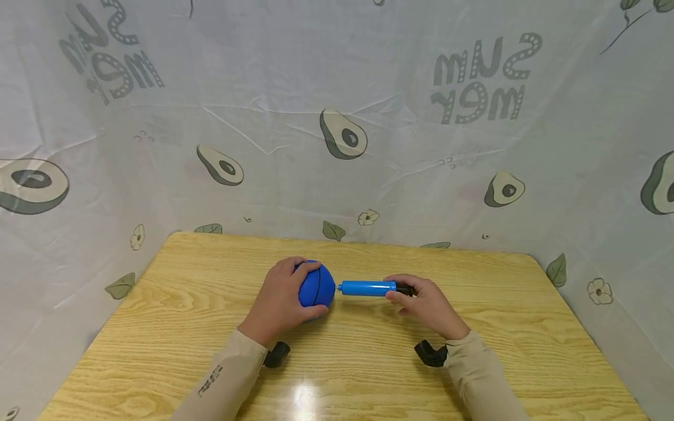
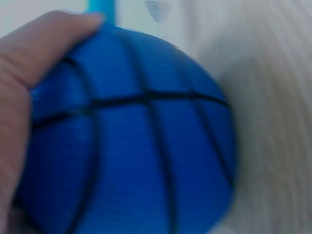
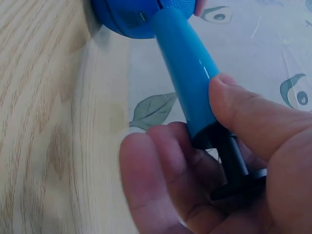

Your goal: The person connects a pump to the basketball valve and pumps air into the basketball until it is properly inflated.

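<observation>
A small blue basketball (image 1: 317,286) with black seams sits on the wooden table, and it fills much of the left wrist view. My left hand (image 1: 284,298) grips it from the left, thumb on the near side and fingers over the top. To its right, a blue hand pump (image 1: 367,288) lies level above the table, its tip pointing at the ball's right side. Whether the needle is inside the ball is too small to tell. My right hand (image 1: 426,301) holds the pump's rear end, thumb on the barrel. The black handle (image 3: 236,168), partly drawn out, lies within that hand.
The wooden table (image 1: 342,380) reaches to a pale curtain (image 1: 274,128) printed with avocados, leaves and letters, which hangs behind and at both sides. Dark wrist devices (image 1: 432,354) sit at both cuffs, close over the tabletop.
</observation>
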The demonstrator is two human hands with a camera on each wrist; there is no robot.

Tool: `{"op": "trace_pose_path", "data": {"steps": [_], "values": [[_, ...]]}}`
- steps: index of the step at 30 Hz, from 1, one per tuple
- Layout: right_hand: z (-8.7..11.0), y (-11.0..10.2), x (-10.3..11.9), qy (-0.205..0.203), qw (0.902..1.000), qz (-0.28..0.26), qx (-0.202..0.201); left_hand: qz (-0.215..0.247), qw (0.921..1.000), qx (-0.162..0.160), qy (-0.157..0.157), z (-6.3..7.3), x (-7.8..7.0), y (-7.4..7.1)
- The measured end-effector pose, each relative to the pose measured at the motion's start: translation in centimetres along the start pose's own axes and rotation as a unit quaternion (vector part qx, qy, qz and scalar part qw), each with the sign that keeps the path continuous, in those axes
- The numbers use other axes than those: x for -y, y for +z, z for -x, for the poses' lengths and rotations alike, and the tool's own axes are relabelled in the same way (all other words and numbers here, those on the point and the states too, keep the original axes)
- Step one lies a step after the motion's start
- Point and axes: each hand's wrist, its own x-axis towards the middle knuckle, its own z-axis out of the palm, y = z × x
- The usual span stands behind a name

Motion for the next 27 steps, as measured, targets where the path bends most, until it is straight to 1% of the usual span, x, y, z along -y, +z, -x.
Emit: {"op": "trace_pose_path", "data": {"steps": [2, 4, 7, 10, 12, 14, 17, 20, 22, 25, 27], "values": [[0.1, -0.1, -0.1, 0.005, 1.0000, -0.006, 0.003, -0.009, 0.9999, 0.010, 0.004, -0.2, -0.5, 0.0], [0.1, -0.1, -0.1, 0.007, 0.9999, -0.011, 0.005, -0.022, 0.9996, 0.010, 0.012, -0.4, -0.9, 0.1], [0.2, -0.2, 0.0, -0.002, 0.9999, -0.008, 0.011, -0.040, 0.9986, -0.008, 0.035, -0.6, -1.5, 0.3], [0.2, -0.3, -0.1, -0.012, 0.9998, 0.001, 0.015, -0.067, 0.9955, -0.021, 0.064, -0.9, -2.3, 0.7], [0.2, -0.3, -0.1, -0.014, 0.9998, 0.007, 0.015, -0.082, 0.9930, -0.020, 0.083, -1.1, -2.8, 0.9], [0.1, -0.2, -0.1, -0.017, 0.9997, 0.012, 0.014, -0.095, 0.9910, -0.010, 0.094, -1.3, -3.2, 1.0], [0.0, 0.0, 0.1, -0.022, 0.9996, 0.014, 0.011, -0.108, 0.9908, -0.004, 0.082, -1.6, -3.7, 0.8], [-0.1, 0.0, 0.1, -0.027, 0.9994, 0.012, 0.016, -0.119, 0.9903, -0.021, 0.069, -1.9, -3.8, 0.3], [-0.1, 0.0, 0.1, -0.028, 0.9994, 0.007, 0.019, -0.121, 0.9894, -0.026, 0.076, -2.0, -3.8, 0.1], [0.0, -0.1, 0.1, -0.022, 0.9995, 0.002, 0.022, -0.120, 0.9883, -0.013, 0.093, -2.2, -3.6, 0.3], [0.0, -0.3, 0.1, -0.017, 0.9997, 0.001, 0.016, -0.118, 0.9887, -0.003, 0.092, -2.2, -3.5, 0.5]]}}
